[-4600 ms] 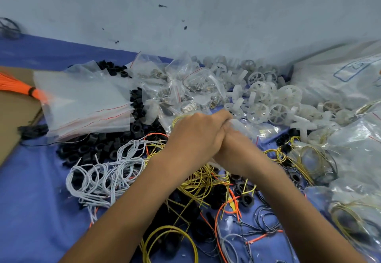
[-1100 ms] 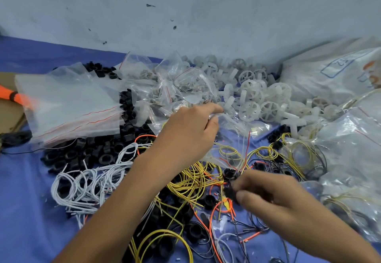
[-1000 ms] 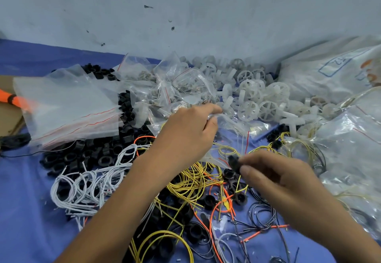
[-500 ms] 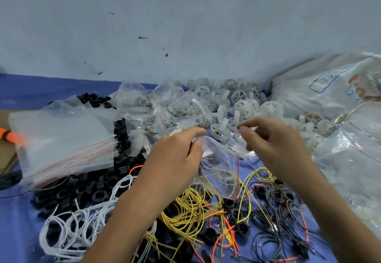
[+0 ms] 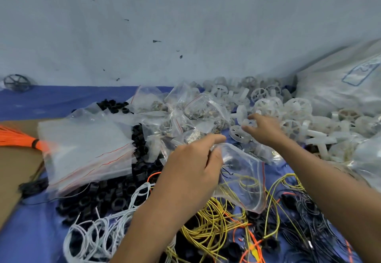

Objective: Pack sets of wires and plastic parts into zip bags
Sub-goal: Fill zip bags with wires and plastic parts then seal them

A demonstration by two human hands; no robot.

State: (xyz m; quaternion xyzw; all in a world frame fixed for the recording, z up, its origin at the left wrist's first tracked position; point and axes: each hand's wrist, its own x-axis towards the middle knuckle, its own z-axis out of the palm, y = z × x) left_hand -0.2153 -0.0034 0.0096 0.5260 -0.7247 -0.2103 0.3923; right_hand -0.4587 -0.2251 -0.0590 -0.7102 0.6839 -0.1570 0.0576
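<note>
Head view:
Left hand (image 5: 191, 168): pinching the mouth of a clear zip bag (image 5: 243, 180); bag hanging just right of it, yellow wire inside.
Right hand (image 5: 263, 128): fingers curled over a white plastic wheel (image 5: 240, 134), apparently closing; grip not confirmed.
Handling: bag limp, slippery, best held at the rim; wheel light, stiff, easiest by its rim.
Beneath the hands: tangled yellow wires (image 5: 210, 227), likely to snag.
Left of the hands: black rings (image 5: 115, 196), stacked empty bags (image 5: 86, 145).
Beyond the hands: filled bags (image 5: 193, 114) crowding the wheels.
</note>
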